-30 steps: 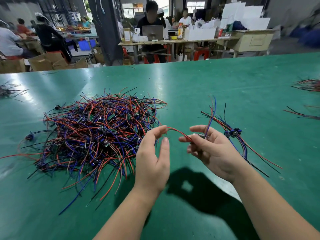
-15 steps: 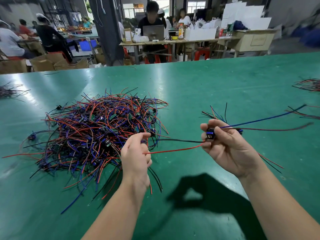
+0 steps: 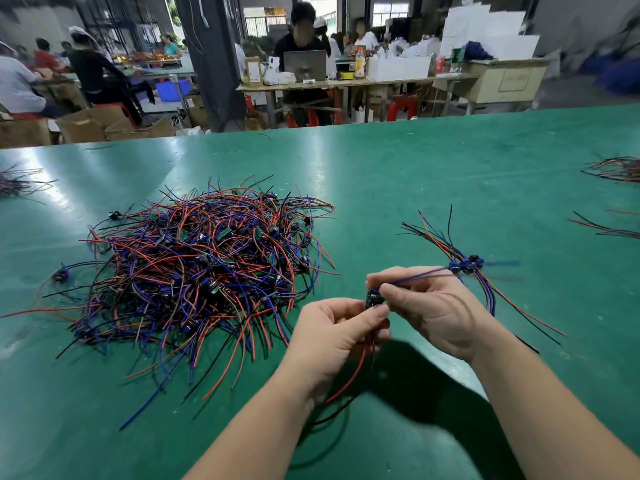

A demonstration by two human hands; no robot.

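Observation:
A small dark wired module (image 3: 374, 299) is held between both hands above the green table (image 3: 415, 174). My left hand (image 3: 337, 336) pinches it from below, and its red and black wires hang down past that palm. My right hand (image 3: 429, 306) pinches it from above, with a blue wire running off to the right over the fingers. A big tangled pile of red, blue and black wired modules (image 3: 194, 268) lies to the left. A small sorted bundle of modules (image 3: 465, 265) lies just right of my right hand.
More wire bundles lie at the table's right edge (image 3: 616, 169) and far left edge (image 3: 17, 181). Beyond the table's far edge people sit at other workbenches with boxes, a laptop and cartons.
My hands were apart, stretching one module's wires between them. They have come together, and both now pinch the module. The red and black wires now hang below my left hand.

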